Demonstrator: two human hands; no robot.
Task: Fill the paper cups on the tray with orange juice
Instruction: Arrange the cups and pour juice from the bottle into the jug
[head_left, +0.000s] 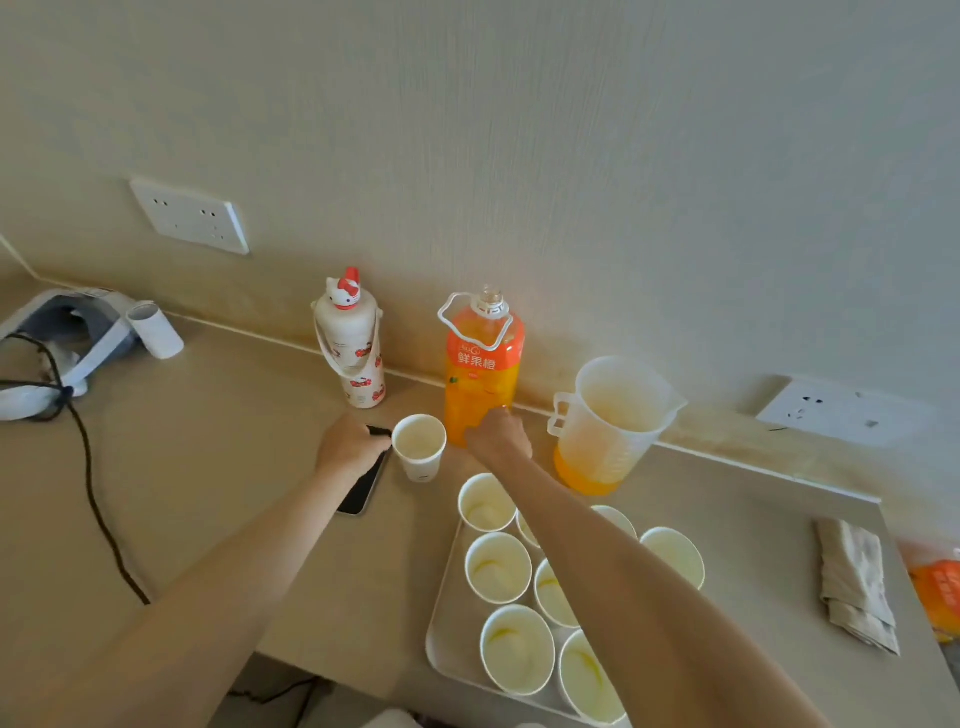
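Observation:
An uncapped orange juice bottle (483, 364) stands by the wall. My right hand (498, 436) is curled into a fist against its base; whether it holds anything is hidden. A white tray (441, 623) at the counter's front holds several paper cups (497, 566), empty apart from faint juice traces; my right forearm covers some of them. One more paper cup (419, 447) stands off the tray, between my hands. My left hand (350, 447) lies curled over the top of a black phone (363, 493), just left of that cup. A clear plastic jug (608, 426) with a little juice stands to the right of the bottle.
A white cartoon-cat flask (349, 343) stands left of the bottle. At far left lie a grey device (62, 332), a black cable (88, 467) and a paper roll (156, 330). A folded cloth (854, 582) and an orange packet (940, 592) sit at right. The counter's front edge (311, 665) runs below the tray.

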